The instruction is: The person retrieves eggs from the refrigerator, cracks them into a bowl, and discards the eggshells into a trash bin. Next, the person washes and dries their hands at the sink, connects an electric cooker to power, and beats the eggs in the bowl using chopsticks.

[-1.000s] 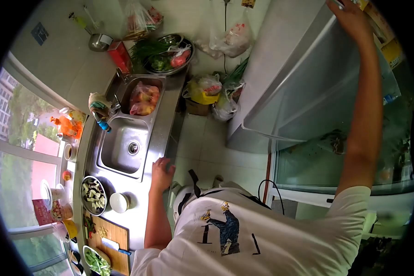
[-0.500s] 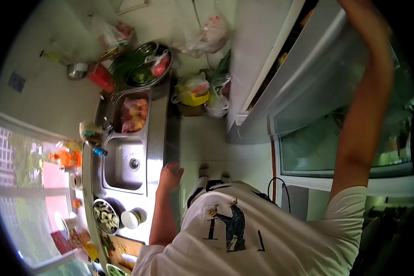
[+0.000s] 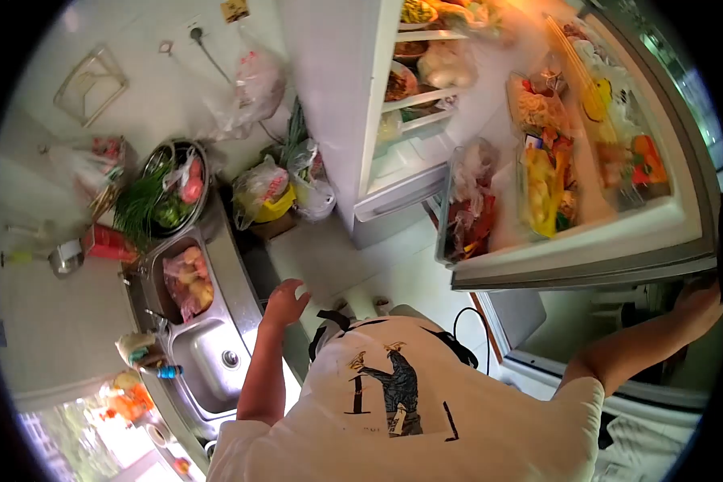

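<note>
My right hand (image 3: 701, 300) is at the outer edge of the refrigerator door (image 3: 586, 269), by the dark rim of the view. Its fingertips are hidden, but the hand appears to grip the door. The door stands wide open, its shelves loaded with bagged and packaged food, including a yellow package (image 3: 541, 189). Inside the refrigerator (image 3: 364, 153) are dishes of food and a bag of pale round items (image 3: 447, 64). My left hand (image 3: 284, 302) hangs beside the counter edge with thumb and fingers apart, holding nothing.
Left is a double sink (image 3: 209, 361) with a bag of reddish-yellow produce (image 3: 188, 281) in one basin. Beyond it sits a bowl of greens (image 3: 173, 189). Bags of vegetables (image 3: 263, 189) stand on the floor near the refrigerator. A black cable (image 3: 472, 309) loops at my right side.
The refrigerator door has swung wide open, showing the shelves. My right hand has moved down and outward with it. My view has turned right; my left hand still hangs by the counter.
</note>
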### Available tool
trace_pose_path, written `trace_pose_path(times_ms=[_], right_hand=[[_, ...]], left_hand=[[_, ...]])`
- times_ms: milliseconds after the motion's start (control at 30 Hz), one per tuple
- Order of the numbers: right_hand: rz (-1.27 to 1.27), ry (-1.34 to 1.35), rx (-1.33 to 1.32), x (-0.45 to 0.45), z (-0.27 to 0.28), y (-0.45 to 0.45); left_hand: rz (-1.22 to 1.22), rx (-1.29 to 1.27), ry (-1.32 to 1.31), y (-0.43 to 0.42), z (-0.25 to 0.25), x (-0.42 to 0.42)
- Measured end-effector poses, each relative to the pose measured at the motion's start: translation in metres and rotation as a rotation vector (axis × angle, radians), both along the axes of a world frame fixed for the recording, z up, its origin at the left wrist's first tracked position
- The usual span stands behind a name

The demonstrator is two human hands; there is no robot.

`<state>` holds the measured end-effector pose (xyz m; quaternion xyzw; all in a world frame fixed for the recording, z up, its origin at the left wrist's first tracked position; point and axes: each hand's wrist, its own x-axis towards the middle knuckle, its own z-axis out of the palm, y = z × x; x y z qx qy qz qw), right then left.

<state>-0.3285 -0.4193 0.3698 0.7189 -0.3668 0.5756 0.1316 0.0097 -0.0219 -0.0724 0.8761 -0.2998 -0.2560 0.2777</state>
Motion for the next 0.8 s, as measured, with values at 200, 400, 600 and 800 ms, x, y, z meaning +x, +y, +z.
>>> trace_pose_path(times_ms=[200,400,600,800], right_hand=[[-0.308,-0.282,0.156,-0.074,-0.004,-0.057],[-0.282,-0.112,0.128,-0.125,0.004,-0.143],[-0.274,-0.056,0.085,-0.152,0.002,-0.181],[-0.070,-0.030,-0.282,-0.018,-0.067,-0.099]], left_hand=[[-0.204,0.059,-0.026,-0.018,0.009,0.024],[-0.179,0.020,0.067,-0.033,0.014,0.025],[-0.082,0.027,0.134,-0.017,-0.010,0.020],[0.002,0.117,0.083,-0.002,-0.013,0.005]])
